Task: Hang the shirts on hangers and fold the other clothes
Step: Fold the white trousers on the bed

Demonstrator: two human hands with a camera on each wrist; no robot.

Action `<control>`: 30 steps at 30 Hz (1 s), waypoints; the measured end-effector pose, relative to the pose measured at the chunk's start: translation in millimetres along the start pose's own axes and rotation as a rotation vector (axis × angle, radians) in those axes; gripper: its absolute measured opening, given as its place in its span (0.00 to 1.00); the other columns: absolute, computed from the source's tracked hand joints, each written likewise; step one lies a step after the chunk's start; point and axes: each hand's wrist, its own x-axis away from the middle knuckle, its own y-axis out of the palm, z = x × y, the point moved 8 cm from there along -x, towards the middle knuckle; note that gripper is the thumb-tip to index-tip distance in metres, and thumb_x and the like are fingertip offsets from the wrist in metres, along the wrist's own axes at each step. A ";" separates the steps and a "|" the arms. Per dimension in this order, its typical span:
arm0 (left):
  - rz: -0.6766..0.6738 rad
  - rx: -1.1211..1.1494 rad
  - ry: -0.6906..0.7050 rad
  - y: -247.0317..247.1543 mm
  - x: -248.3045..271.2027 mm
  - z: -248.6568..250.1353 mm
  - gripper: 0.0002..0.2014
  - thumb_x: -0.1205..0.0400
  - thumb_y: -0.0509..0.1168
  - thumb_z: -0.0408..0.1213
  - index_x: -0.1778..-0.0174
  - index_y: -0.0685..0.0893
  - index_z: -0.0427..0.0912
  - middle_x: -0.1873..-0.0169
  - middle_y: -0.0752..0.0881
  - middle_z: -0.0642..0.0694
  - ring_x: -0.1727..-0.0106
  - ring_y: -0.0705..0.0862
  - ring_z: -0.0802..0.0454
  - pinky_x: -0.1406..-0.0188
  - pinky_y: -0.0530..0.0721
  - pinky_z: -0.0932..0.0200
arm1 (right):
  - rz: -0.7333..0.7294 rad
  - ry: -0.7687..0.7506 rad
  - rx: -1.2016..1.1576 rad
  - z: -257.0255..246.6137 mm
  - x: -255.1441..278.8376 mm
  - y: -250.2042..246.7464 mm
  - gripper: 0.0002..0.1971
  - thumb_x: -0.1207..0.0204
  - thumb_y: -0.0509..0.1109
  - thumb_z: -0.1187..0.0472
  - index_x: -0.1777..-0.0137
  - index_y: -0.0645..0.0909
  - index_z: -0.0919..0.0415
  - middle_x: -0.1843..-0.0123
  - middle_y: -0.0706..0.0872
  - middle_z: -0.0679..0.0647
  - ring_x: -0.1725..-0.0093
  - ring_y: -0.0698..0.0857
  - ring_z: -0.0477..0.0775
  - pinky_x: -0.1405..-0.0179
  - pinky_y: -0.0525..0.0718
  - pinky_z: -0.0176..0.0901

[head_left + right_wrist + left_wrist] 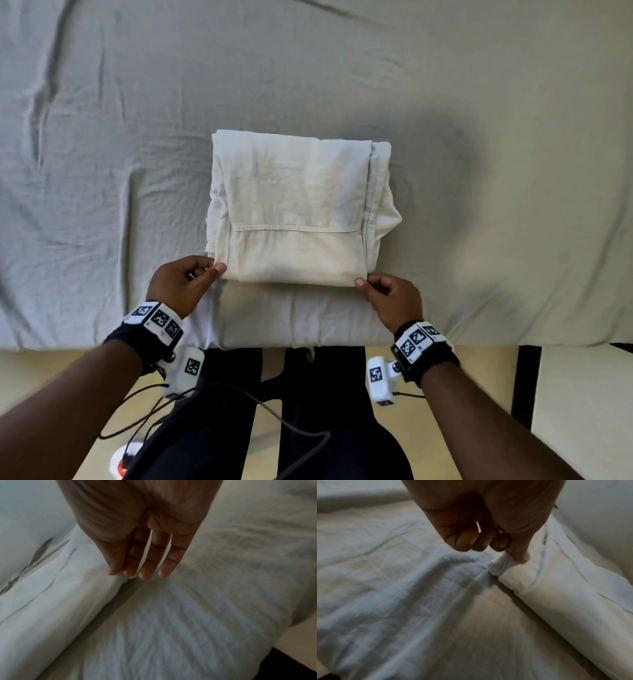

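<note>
Two hands hold the near edge of a folded cream garment (294, 205) lying on a bed's grey sheet (102, 171). At the garment's near left corner, the left hand (181, 286) pinches fabric between thumb and curled fingers. At its near right corner, the right hand (394, 301) pinches with thumb and forefinger, other fingers straighter. Beyond the garment, wrinkled sheet stretches away.

Garment: folded cream trousers (294, 205) lying on grey bedsheet (102, 137).
Left hand (181, 284): pinching 7 o'clock corner.
Right hand (390, 298): pinching 5 o'clock corner.
</note>
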 end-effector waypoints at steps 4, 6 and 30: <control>-0.038 -0.088 0.000 1.6 -3.3 5.2 0.07 0.22 0.78 0.52 0.58 0.91 0.54 0.66 0.89 0.57 0.62 0.84 0.56 0.56 0.79 0.57 | -0.048 -0.012 0.073 1.8 -1.4 -3.9 0.11 0.27 0.84 0.43 0.54 0.95 0.49 0.65 0.92 0.41 0.61 0.91 0.42 0.50 0.89 0.45; -0.120 -0.201 0.032 0.0 -7.6 16.9 0.09 0.22 0.77 0.55 0.61 0.90 0.55 0.68 0.88 0.59 0.60 0.85 0.55 0.58 0.77 0.58 | -0.127 -0.035 0.169 -10.5 -1.1 -7.3 0.13 0.28 0.83 0.39 0.56 0.94 0.47 0.66 0.92 0.39 0.61 0.90 0.39 0.49 0.90 0.45; 0.063 0.185 -0.063 -45.5 -136.9 155.7 0.24 0.28 0.79 0.64 0.54 0.94 0.45 0.60 0.94 0.53 0.64 0.94 0.54 0.69 0.90 0.60 | 0.065 0.289 -0.250 -163.5 -156.0 -62.0 0.27 0.32 0.83 0.38 0.52 0.89 0.64 0.59 0.92 0.59 0.67 0.90 0.60 0.65 0.93 0.53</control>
